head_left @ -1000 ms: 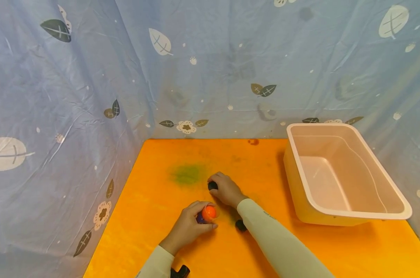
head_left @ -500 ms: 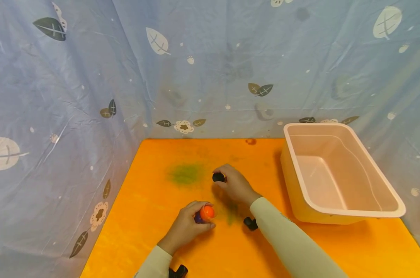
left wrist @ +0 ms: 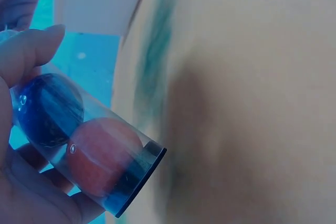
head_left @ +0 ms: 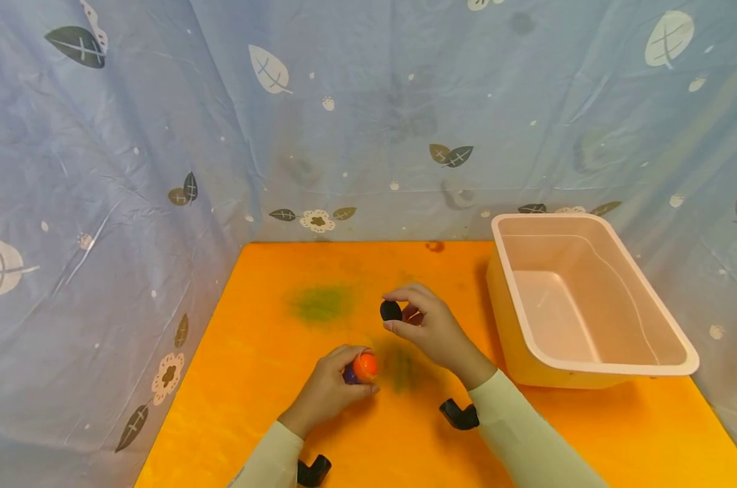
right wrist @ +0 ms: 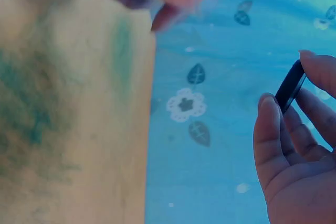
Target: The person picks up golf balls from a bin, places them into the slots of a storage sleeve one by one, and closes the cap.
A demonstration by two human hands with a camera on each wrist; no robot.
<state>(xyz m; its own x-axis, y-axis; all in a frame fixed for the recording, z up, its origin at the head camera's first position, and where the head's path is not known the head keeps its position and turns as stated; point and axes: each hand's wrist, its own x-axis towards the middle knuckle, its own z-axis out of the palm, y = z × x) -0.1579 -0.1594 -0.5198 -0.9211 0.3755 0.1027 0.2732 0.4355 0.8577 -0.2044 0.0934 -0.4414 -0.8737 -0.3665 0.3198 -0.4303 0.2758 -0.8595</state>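
My left hand (head_left: 331,383) grips a clear tube (left wrist: 102,98) that lies tilted in the fingers. Inside are an orange ball (head_left: 365,367) near the upper end and a dark blue ball (left wrist: 50,109) below it. The left wrist view also shows a reddish ball (left wrist: 102,156) by the tube's dark base (left wrist: 137,179). A little up and right of the tube, my right hand (head_left: 435,327) pinches a round black cap (head_left: 390,310) by its edges, between thumb and fingertips. In the right wrist view the cap is seen edge-on, apart from the tube.
A deep pale-pink tub (head_left: 600,369) stands at the right of the orange table (head_left: 270,339). Blue leaf-print curtains (head_left: 368,122) close off the back and sides. Black angled pieces (head_left: 460,415) show beside both sleeves.
My right hand has risen from the table and moved right with the black cap, turning its flat face into view. My left hand has kept its grip on the tube, nearly still.
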